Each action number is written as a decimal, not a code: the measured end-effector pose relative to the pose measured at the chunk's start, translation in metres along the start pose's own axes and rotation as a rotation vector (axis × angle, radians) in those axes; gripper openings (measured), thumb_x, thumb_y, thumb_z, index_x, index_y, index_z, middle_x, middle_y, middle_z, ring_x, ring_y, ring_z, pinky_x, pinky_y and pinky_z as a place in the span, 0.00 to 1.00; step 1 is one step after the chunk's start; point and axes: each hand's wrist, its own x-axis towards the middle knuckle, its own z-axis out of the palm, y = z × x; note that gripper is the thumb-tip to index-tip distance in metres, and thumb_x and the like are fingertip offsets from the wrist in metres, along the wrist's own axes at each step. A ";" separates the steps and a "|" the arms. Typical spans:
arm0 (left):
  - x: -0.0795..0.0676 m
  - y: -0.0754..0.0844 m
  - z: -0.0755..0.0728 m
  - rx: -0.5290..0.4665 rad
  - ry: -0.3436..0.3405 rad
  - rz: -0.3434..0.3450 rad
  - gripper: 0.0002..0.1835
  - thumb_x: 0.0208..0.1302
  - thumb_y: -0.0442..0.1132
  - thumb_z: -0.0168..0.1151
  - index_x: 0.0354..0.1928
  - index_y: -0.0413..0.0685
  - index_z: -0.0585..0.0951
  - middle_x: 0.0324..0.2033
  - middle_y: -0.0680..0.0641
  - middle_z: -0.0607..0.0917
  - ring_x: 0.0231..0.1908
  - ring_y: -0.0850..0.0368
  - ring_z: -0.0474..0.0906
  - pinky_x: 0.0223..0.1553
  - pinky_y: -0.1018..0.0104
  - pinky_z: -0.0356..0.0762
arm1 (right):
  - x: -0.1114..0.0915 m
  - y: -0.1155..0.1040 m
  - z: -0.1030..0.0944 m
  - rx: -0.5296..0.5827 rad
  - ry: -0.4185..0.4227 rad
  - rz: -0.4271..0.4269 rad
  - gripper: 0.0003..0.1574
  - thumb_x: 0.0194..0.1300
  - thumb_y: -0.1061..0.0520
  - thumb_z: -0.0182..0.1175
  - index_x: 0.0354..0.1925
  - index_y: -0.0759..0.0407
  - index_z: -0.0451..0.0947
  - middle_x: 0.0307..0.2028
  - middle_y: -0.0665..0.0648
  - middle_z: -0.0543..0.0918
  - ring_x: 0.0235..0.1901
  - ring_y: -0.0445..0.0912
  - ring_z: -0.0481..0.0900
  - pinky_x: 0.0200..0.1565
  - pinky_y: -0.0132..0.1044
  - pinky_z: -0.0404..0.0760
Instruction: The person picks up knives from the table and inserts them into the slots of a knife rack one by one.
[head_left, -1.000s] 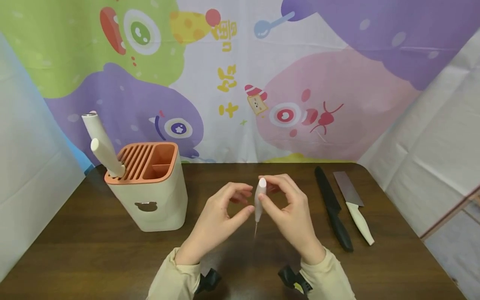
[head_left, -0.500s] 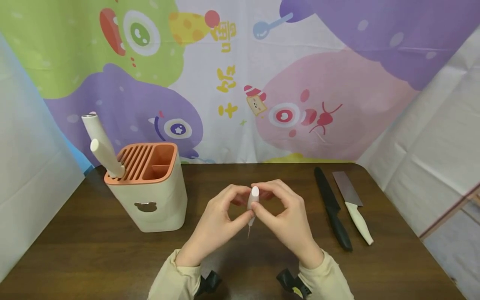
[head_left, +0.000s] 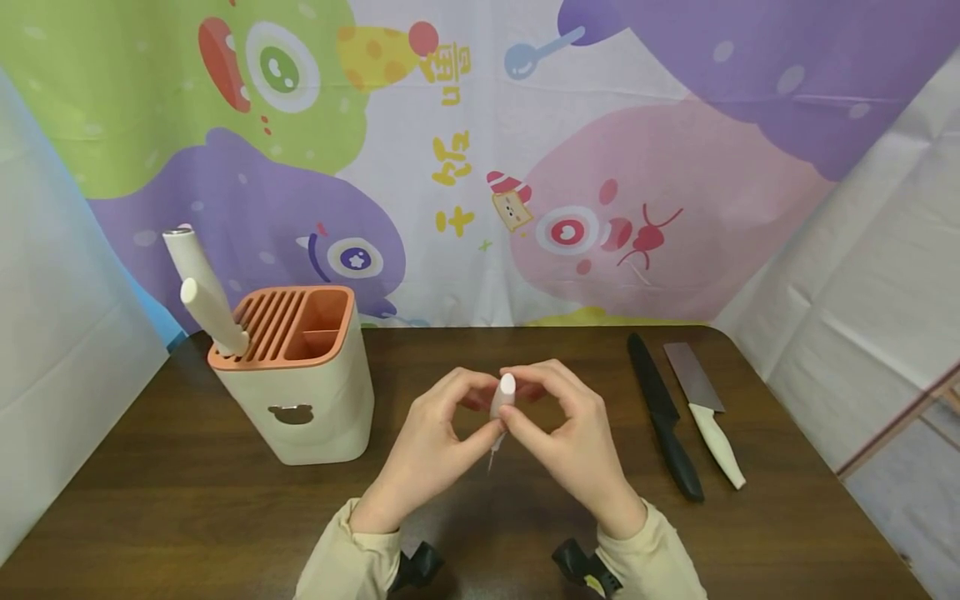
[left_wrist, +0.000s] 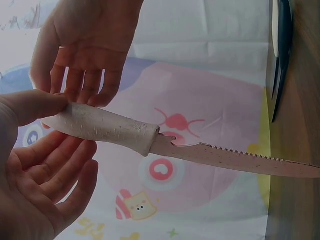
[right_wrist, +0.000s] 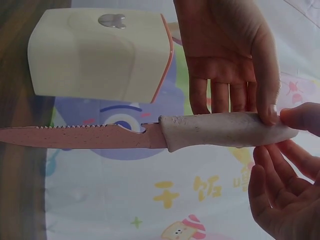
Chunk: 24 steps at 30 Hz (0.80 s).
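Observation:
Both hands pinch the pale handle of a serrated knife (head_left: 504, 396) in front of the body, over the brown table. Its handle end points up and its blade hangs down. My left hand (head_left: 438, 433) has its thumb on one side of the handle and fingers on the other. Opposite it, my right hand (head_left: 573, 425) grips near the same end with thumb and fingertips. The left wrist view shows the knife (left_wrist: 115, 127) side-on, with teeth and a notch along one edge of the blade. In the right wrist view, the handle (right_wrist: 215, 131) shows fine surface marks.
A cream knife block (head_left: 322, 417) with an orange slotted top stands at the left, two white-handled utensils (head_left: 213, 312) in its slots. On the right of the table (head_left: 225, 525) lie a black knife (head_left: 667, 421) and a cream-handled cleaver (head_left: 708, 421). A cartoon curtain (head_left: 480, 275) hangs behind.
The right hand has brought the knife left and slightly toward the body. The left hand, earlier apart from it, now also pinches the handle. The blade tip has tilted leftward.

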 end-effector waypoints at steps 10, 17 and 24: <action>0.001 0.000 -0.002 0.005 -0.002 0.005 0.15 0.52 0.35 0.66 0.42 0.49 0.76 0.36 0.56 0.78 0.35 0.61 0.77 0.40 0.71 0.76 | -0.001 0.001 0.000 0.016 -0.009 0.008 0.18 0.53 0.61 0.65 0.45 0.56 0.78 0.37 0.51 0.80 0.35 0.42 0.77 0.38 0.35 0.77; 0.000 -0.002 -0.004 -0.039 0.007 0.005 0.15 0.50 0.35 0.68 0.42 0.49 0.77 0.35 0.55 0.79 0.35 0.63 0.76 0.39 0.68 0.77 | -0.001 0.002 -0.001 0.017 -0.010 0.000 0.16 0.55 0.62 0.64 0.44 0.55 0.79 0.36 0.50 0.80 0.34 0.41 0.77 0.38 0.34 0.77; 0.001 -0.004 -0.007 -0.067 0.028 0.001 0.15 0.52 0.35 0.67 0.43 0.48 0.77 0.33 0.52 0.80 0.34 0.60 0.77 0.38 0.65 0.78 | 0.000 0.003 0.000 0.010 0.001 -0.003 0.12 0.56 0.63 0.62 0.41 0.56 0.80 0.35 0.50 0.80 0.34 0.41 0.77 0.38 0.32 0.77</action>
